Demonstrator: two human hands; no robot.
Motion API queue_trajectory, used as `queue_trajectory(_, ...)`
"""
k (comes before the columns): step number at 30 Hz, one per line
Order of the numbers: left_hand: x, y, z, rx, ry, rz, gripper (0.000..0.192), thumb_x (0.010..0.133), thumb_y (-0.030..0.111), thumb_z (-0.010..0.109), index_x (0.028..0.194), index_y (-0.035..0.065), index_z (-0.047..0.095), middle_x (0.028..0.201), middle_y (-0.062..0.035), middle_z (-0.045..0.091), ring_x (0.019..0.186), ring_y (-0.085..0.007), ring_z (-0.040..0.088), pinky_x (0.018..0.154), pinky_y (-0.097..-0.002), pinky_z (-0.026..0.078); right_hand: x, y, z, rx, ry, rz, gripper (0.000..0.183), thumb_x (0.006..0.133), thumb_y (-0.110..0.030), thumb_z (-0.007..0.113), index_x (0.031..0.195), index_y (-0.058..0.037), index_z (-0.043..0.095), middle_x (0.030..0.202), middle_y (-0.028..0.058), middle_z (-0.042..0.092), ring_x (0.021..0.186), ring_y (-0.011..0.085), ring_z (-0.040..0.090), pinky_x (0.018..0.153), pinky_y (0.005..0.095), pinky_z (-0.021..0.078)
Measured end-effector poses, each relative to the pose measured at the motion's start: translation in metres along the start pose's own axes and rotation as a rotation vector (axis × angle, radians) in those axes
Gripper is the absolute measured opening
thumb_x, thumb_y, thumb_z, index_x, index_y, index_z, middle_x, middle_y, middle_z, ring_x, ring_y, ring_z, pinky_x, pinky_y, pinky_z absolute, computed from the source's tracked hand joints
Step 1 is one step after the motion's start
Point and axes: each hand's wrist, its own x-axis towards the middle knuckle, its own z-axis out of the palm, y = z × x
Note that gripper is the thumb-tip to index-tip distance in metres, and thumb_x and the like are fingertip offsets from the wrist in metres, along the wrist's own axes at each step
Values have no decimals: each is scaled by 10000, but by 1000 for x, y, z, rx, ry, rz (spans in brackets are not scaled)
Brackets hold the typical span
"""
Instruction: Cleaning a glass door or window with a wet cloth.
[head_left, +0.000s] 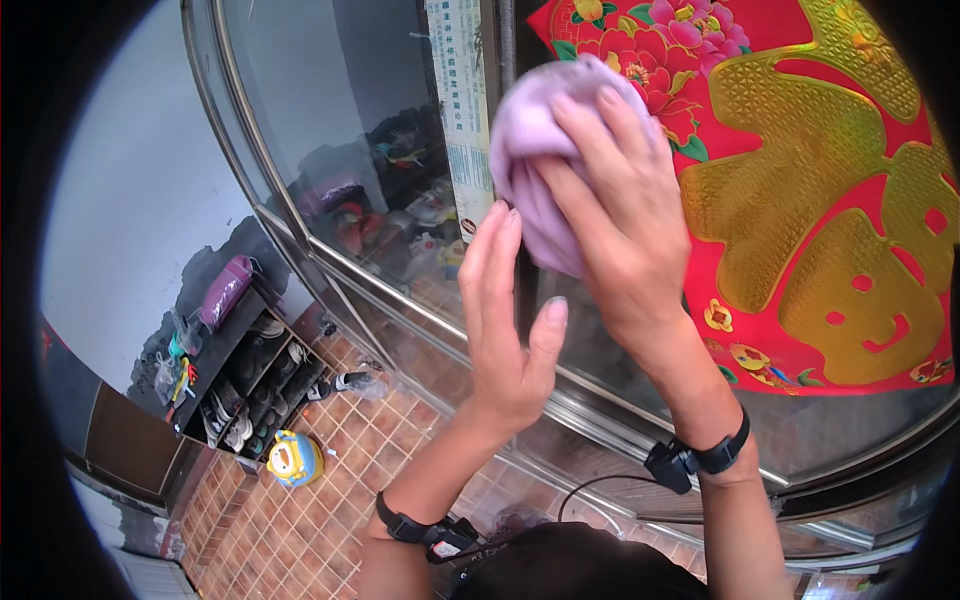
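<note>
My right hand (626, 217) presses a bunched lilac cloth (547, 150) against a metal-framed glass door, its fingers spread over the folds. My left hand (506, 322) is raised below and left of the cloth, fingers extended, holding nothing; whether its fingertips touch the frame I cannot tell. Beside the cloth on the right, a large red poster (757, 330) with gold raised lettering and flowers is fixed on the glass (772, 427). A pale printed strip (461, 112) bearing writing runs along the frame to the left. Dark straps with small devices circle both wrists.
A shoe rack (247, 375) with shoes stands by the wall at left, a purple package (226, 289) on its top. Near it, a yellow and blue children's stool or pot (295, 457) sits on the tiled floor (345, 495). Metal rails (390, 289) cross the glass.
</note>
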Motion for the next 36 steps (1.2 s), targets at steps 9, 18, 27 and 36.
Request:
queue_trajectory(9, -50, -29, 5, 95, -190, -2, 580, 936, 133, 516, 1449, -88, 358, 1516, -290, 311, 1423, -418, 315, 1170, -472, 252, -141, -41, 16, 131, -601, -39, 484, 788, -165, 566, 1213, 65, 597, 1385, 181, 528, 1391, 310, 410, 1177, 542, 252)
queue_trajectory(18, -5, -30, 26, 77, -147, 270, 712, 992, 344, 497, 1513, -66, 240, 1554, -333, 203, 1452, -482, 210, 1182, -529, 182, -26, -1, 11, 4, -272, 21, 328, 792, -211, 663, 1057, -20, 667, 1363, 135, 579, 1354, 289, 480, 1134, 592, 280)
queue_trajectory(27, -11, -47, 46, 119, -131, 257, 709, 985, 482, 433, 1449, -52, 410, 1547, -322, 239, 1448, -506, 197, 1180, -559, 139, -107, -18, 35, 112, -448, 110, 578, 828, -170, 520, 1349, 77, 481, 1454, 227, 450, 1406, 346, 376, 1181, 465, 290)
queue_trajectory(36, -42, -56, 27, -2, -236, 182, 776, 963, 559, 471, 1469, -22, 377, 1550, -312, 231, 1453, -504, 182, 1178, -581, 138, -105, -33, 19, 237, -445, 32, 573, 760, -129, 591, 1292, 81, 559, 1374, 234, 542, 1325, 374, 488, 1130, 499, 368)
